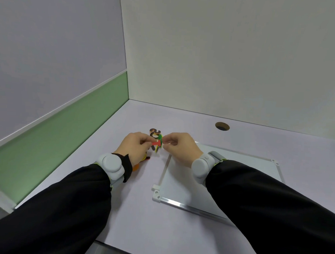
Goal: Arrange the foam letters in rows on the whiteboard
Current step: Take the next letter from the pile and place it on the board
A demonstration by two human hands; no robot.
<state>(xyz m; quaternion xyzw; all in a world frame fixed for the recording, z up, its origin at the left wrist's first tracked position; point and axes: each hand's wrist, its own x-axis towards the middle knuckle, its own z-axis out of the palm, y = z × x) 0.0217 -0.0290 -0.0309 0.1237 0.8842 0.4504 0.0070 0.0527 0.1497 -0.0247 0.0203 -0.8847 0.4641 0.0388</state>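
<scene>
Task barely begun: whiteboard (pixel 228 180) lay bare on the bench (pixel 139 203) while left hand (pixel 135 147) and right hand (pixel 178 145) pinched a cluster of foam letters (pixel 158 143) in curled fingers (pixel 166 143).

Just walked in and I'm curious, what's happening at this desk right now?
A person is sorting foam letters. The left hand and right hand together pinch a small bunch of them, with a red letter and a green letter showing, above the desk. The whiteboard lies flat to the right, with no letters visible on it yet.
</scene>
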